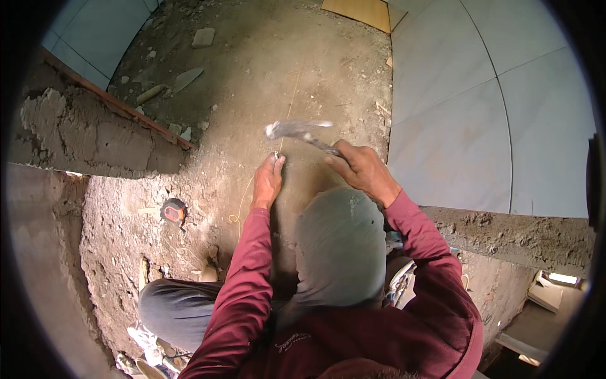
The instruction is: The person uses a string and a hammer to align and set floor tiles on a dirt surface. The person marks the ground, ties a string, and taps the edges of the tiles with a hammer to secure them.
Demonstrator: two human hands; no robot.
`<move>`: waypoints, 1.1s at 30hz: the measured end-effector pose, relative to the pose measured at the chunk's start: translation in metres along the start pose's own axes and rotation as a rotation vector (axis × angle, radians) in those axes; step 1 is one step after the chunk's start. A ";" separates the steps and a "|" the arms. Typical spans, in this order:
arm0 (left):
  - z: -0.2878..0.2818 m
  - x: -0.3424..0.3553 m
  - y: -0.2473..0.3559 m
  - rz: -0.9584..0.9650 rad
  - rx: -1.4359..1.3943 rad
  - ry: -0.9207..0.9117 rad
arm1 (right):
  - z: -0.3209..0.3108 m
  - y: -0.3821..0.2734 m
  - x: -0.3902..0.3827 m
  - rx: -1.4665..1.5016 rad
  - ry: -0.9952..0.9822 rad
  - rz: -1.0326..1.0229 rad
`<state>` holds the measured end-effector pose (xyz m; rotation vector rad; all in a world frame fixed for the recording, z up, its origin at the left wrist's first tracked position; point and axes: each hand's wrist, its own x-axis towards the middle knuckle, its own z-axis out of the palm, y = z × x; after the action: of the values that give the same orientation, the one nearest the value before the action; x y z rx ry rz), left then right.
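My right hand (366,170) grips the handle of a claw hammer (293,129), whose head is raised and slightly blurred by motion. Just below the hammer head, my left hand (267,183) pinches a nail (276,154) against the ground; only its pale upper end shows between thumb and fingers. A thin yellow string (294,88) runs from the nail straight away across the floor. A loose, looped length of string (234,218) trails beside my left wrist.
An orange and black tape measure (173,210) lies on the rough ground at left. Farther off rests a pointed trowel (187,79) near rubble (202,38). Tiled walls (451,126) stand on both sides, with rough wall ends (107,136) jutting in. My knee (341,246) is between my arms.
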<state>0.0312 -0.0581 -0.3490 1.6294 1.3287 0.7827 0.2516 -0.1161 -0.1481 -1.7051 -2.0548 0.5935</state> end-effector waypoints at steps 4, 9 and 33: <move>0.004 -0.001 -0.010 -0.018 0.057 0.006 | 0.016 0.013 0.000 0.088 0.080 -0.147; 0.007 -0.013 -0.013 -0.083 -0.051 -0.028 | 0.016 0.022 -0.005 -0.096 -0.080 -0.039; -0.003 0.010 -0.046 -0.241 -0.272 -0.234 | 0.054 0.059 -0.044 0.365 0.055 0.427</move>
<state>0.0114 -0.0456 -0.3895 1.2761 1.1692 0.5790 0.2774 -0.1530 -0.2275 -1.9070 -1.4331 0.9734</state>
